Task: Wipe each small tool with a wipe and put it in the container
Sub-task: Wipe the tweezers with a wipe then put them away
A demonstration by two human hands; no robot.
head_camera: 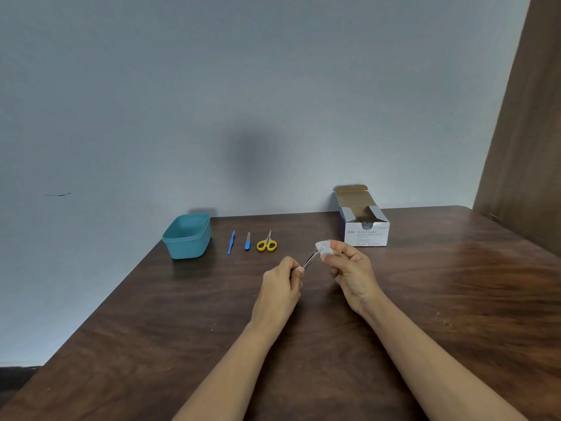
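One pair of slim steel tweezers (312, 258), pinched at the rear end by the left hand (282, 284), tips wrapped in a soft white wipe (325, 250) squeezed between thumb and fingers of the right hand (352, 268). Long axis slanting away from the teal plastic container (188, 238), well right of it. Left hand nearer the container, so likely the one to carry across. Just right of the container: thin blue tool (231, 243), blue-handled file (247, 242), yellow scissors (267, 244), flat on the dark wood-grain table (455, 299).
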